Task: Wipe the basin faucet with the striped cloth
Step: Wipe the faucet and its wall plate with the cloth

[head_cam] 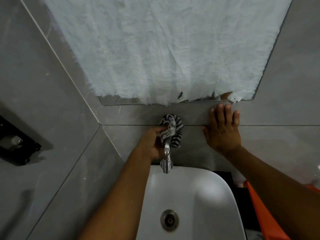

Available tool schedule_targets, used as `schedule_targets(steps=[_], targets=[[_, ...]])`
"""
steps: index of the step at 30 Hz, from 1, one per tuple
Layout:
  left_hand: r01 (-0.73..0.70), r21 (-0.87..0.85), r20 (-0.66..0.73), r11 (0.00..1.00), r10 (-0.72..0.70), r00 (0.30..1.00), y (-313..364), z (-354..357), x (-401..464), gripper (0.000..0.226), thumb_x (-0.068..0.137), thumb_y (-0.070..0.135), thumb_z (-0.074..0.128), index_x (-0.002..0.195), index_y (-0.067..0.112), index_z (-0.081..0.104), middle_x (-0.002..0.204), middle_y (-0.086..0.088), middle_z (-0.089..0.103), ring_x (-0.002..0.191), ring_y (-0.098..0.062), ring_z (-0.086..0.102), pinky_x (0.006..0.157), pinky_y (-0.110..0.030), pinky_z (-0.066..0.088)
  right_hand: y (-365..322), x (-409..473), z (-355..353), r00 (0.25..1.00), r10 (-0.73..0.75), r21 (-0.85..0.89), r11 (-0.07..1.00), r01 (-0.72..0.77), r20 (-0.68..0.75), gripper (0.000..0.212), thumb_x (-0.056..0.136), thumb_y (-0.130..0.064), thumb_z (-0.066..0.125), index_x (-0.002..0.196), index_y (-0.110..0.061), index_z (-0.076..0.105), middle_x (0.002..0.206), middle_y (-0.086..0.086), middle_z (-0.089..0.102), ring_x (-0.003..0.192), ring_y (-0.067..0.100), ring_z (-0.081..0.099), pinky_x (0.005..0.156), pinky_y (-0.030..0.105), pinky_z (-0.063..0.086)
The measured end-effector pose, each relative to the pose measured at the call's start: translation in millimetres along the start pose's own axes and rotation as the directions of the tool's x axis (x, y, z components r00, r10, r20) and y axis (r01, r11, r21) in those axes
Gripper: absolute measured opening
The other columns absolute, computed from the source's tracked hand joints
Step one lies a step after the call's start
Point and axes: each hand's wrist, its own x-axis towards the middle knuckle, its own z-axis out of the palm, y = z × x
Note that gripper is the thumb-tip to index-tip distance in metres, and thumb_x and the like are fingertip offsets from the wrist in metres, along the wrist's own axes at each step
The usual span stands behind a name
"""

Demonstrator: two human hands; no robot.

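A chrome faucet [166,161] juts from the grey tiled wall over a white basin [199,196]. The black-and-white striped cloth [173,130] is bunched around the faucet's base where it meets the wall. My left hand [152,142] grips the cloth from the left side, fingers closed on it, and hides part of the faucet's body. My right hand [223,129] lies flat on the wall tiles to the right of the faucet, fingers spread and pointing up, holding nothing.
White crumpled paper [164,49] covers the mirror above the faucet. A black holder [15,142] is mounted on the left wall. The basin drain [169,219] is in the bowl. Something orange [263,213] is at the lower right.
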Motion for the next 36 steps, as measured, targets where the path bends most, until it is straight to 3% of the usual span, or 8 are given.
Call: schedule_targets(steps=[2,6,8,12,16,25,31,36], targets=[[-0.12,0.325,-0.113,0.938,0.165,0.98,0,13,8,0.04,0.082,0.018,0.069,0.116,-0.003,0.068,0.113,-0.025,0.069,0.103,-0.037,0.067,0.098,-0.051,0.053,0,-1,1,1.0,-0.004,-0.003,1.0,0.004,-0.001,0.091,0.092,-0.045,0.052,0.157,-0.013,-0.003,0.165,0.005,-0.025,0.152,0.027,-0.02,0.123,0.051,-0.01],[0.219,0.966,-0.063,-0.14,0.692,0.72,-30,56,10,0.064,0.088,0.03,0.064,0.133,-0.006,0.037,0.128,-0.027,0.054,0.111,-0.042,0.059,0.093,-0.051,0.05,-1,0,-2,1.0,0.005,0.006,1.0,-0.006,0.022,0.082,0.094,-0.045,0.044,0.156,-0.009,0.004,0.164,0.005,-0.028,0.152,0.026,-0.023,0.122,0.051,-0.012],[0.234,0.94,0.029,-0.247,0.743,0.668,-37,60,10,0.055,0.093,0.025,0.057,0.133,-0.005,0.033,0.128,-0.028,0.052,0.11,-0.042,0.057,0.091,-0.051,0.05,-2,-1,-1,1.0,0.003,0.007,1.0,-0.003,0.029,0.083,0.096,-0.044,0.042,0.157,-0.009,-0.001,0.163,0.006,-0.028,0.151,0.027,-0.025,0.121,0.051,-0.014],[-0.208,0.885,-0.066,0.416,0.555,0.829,-17,17,9,0.059,0.084,0.027,0.073,0.129,-0.001,0.046,0.123,-0.018,0.065,0.107,-0.031,0.066,0.091,-0.044,0.057,-3,-1,-3,0.999,0.011,-0.015,1.0,-0.01,0.046,0.084,0.096,-0.044,0.042,0.156,-0.008,-0.005,0.164,0.012,-0.023,0.151,0.03,-0.023,0.122,0.052,-0.015],[-0.223,0.101,0.067,0.97,0.217,0.974,-49,-24,-8,0.052,0.095,0.039,0.054,0.135,0.006,0.057,0.13,-0.017,0.065,0.11,-0.029,0.064,0.097,-0.044,0.05,-9,1,-12,0.988,0.072,-0.001,0.997,-0.072,0.137,0.083,0.095,-0.041,0.046,0.156,-0.004,0.003,0.161,0.022,0.003,0.151,0.038,-0.01,0.12,0.058,-0.007],[0.05,-0.411,0.153,0.91,0.015,0.988,-133,-48,-26,0.064,0.091,0.057,0.037,0.104,0.005,0.074,0.085,-0.015,0.073,0.073,-0.028,0.069,0.074,-0.04,0.056,-61,2,-74,0.843,0.311,0.162,0.895,-0.415,0.439,0.075,0.091,-0.048,0.052,0.151,-0.012,0.027,0.163,0.021,0.013,0.15,0.04,0.014,0.119,0.056,0.02],[-0.042,-0.129,-0.05,0.991,0.036,0.998,-134,-52,-43,0.059,0.089,0.063,0.04,0.115,0.022,0.074,0.118,-0.009,0.075,0.115,-0.028,0.063,0.094,-0.044,0.048,-136,-33,-136,0.18,0.029,0.18,-0.025,-0.983,0.983,0.05,0.082,-0.073,0.054,0.098,-0.028,0.071,0.1,0.001,0.077,0.092,0.017,0.073,0.078,0.039,0.061],[-0.224,-0.033,-0.213,0.974,0.212,0.954,-108,-72,-61,0.048,0.085,0.054,0.052,0.107,0.018,0.075,0.112,-0.012,0.076,0.105,-0.03,0.068,0.084,-0.042,0.054,-143,-48,-146,0.233,0.027,0.234,-0.16,-0.959,0.972,0.028,0.098,-0.021,0.059,0.123,-0.013,0.064,0.114,0.011,0.073,0.097,0.022,0.073,0.07,0.03,0.062]])
